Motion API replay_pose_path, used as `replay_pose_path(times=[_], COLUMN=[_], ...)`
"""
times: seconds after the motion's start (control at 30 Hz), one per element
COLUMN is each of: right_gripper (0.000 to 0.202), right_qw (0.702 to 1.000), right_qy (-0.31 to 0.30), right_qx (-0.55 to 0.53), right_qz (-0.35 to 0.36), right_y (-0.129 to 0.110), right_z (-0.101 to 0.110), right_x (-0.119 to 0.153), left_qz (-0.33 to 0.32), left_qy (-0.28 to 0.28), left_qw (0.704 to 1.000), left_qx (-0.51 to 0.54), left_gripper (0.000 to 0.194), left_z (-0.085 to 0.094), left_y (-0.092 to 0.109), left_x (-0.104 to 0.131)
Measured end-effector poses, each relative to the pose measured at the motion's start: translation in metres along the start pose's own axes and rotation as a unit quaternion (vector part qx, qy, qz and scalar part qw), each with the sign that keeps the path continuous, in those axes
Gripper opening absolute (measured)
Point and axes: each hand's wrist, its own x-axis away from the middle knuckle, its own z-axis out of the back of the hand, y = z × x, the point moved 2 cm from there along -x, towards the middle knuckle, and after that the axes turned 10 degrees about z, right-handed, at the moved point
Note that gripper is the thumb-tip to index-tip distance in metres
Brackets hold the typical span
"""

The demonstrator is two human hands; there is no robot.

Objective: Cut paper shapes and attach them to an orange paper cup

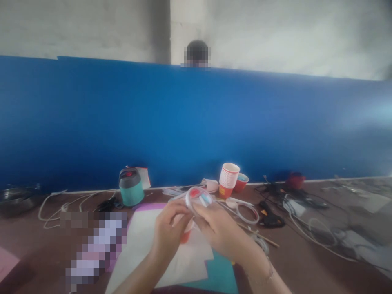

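My left hand [173, 226] and my right hand [214, 222] meet above the papers, fingers bent around a paper cup with a white looped strip [190, 196] at its rim. Most of the cup is hidden by my hands; a red-orange patch shows between them. My left fingers pinch its left side, and my right hand wraps its right side. Beneath lie a white sheet [137, 245], a teal sheet [222, 271] and a purple sheet [150, 206]. Behind my hands stands a stack of paper cups [229, 179], with another red cup [241, 183] beside it.
A teal and grey container [131, 192] stands back left, near white cables [52, 208]. To the right are a black glue gun [271, 218], a wooden stick [260, 236], a coiled strip [248, 214] and more cables. A blue partition [183, 122] rises behind; a person's head [197, 53] shows above it.
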Motion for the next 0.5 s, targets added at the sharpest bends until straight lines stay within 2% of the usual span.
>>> replay_pose_path(times=[0.1,0.2,0.33,0.5], right_gripper=[0.021,0.020,0.018,0.019], right_qw=[1.000,1.000,1.000,0.999], right_qy=[0.002,0.001,-0.012,-0.026], right_qx=[0.004,0.005,0.004,0.014], right_qz=[0.004,0.007,0.015,0.020], right_y=[0.001,0.001,0.001,0.003], right_z=[0.000,0.001,0.001,0.000], right_x=[0.000,0.000,0.002,0.003], left_qz=[0.042,0.075,0.047,-0.007], left_qy=[-0.006,0.005,-0.001,-0.060], left_qw=[0.999,0.997,0.999,0.994], left_qx=[0.014,0.015,-0.028,-0.094], left_gripper=[0.005,0.017,0.006,0.014], left_z=[0.000,0.001,0.004,0.008], left_y=[-0.002,-0.005,-0.003,0.008], left_x=[-0.001,-0.001,-0.004,-0.010])
